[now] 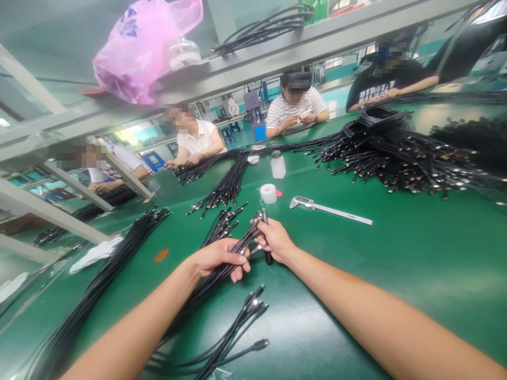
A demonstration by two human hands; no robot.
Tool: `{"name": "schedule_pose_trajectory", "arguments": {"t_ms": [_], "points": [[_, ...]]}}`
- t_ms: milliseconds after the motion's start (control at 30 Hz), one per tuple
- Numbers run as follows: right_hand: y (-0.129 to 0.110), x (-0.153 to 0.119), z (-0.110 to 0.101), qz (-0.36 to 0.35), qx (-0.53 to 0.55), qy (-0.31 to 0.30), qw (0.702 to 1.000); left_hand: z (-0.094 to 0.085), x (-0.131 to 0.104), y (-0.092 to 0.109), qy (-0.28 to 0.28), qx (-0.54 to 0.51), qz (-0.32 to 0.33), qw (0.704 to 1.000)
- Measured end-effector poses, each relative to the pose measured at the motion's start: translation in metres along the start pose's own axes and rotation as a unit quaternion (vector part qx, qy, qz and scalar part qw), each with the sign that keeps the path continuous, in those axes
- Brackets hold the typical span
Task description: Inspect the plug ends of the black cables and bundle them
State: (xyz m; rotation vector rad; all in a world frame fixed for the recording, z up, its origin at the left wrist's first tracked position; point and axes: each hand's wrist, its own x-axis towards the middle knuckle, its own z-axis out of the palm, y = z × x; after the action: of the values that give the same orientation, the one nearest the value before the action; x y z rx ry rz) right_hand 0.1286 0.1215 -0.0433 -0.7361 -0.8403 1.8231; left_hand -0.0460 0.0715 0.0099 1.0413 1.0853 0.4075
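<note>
My left hand (222, 256) is closed around a bunch of black cables (236, 248), thumb on top, with their metal-tipped connectors pointing up and right. My right hand (278, 241) is closed at those connector ends, its fingers pinching around a slim dark tool (268, 257) whose exact kind I cannot make out. Whether the right fingers also grip a connector is hidden. Just beyond my left hand lie more cable ends (222, 224) on the green table (396, 264). Nearer to me, several loose cables (237, 330) rest with their plugs pointing right.
A digital caliper (336, 209), a tape roll (268, 193) and a small bottle (278, 166) stand ahead. Large cable piles (380, 148) cover the far right; a long bundle (114, 264) lies left. A shelf rail (253, 58) carries a pink bag (138, 53). Several people sit opposite.
</note>
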Motion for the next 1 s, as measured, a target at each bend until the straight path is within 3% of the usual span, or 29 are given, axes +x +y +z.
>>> {"name": "schedule_pose_trajectory", "arguments": {"t_ms": [133, 267, 467, 600, 1000], "points": [[0.004, -0.001, 0.001, 0.001, -0.024, 0.022, 0.999, 0.006, -0.005, -0.024, 0.114, -0.078, 0.08, 0.987], [0.004, -0.004, 0.0, 0.023, -0.045, -0.037, 0.998, 0.01, -0.009, -0.043, 0.174, -0.131, 0.103, 0.971], [0.005, -0.017, 0.004, 0.086, -0.047, -0.126, 0.987, 0.015, -0.01, -0.048, 0.169, -0.181, 0.123, 0.961], [0.007, -0.025, 0.011, 0.077, -0.079, -0.202, 0.973, 0.017, -0.009, -0.049, 0.142, -0.194, 0.105, 0.965], [0.009, -0.024, 0.008, 0.101, -0.079, -0.152, 0.98, 0.022, -0.012, -0.044, 0.136, -0.16, 0.072, 0.975]]}}
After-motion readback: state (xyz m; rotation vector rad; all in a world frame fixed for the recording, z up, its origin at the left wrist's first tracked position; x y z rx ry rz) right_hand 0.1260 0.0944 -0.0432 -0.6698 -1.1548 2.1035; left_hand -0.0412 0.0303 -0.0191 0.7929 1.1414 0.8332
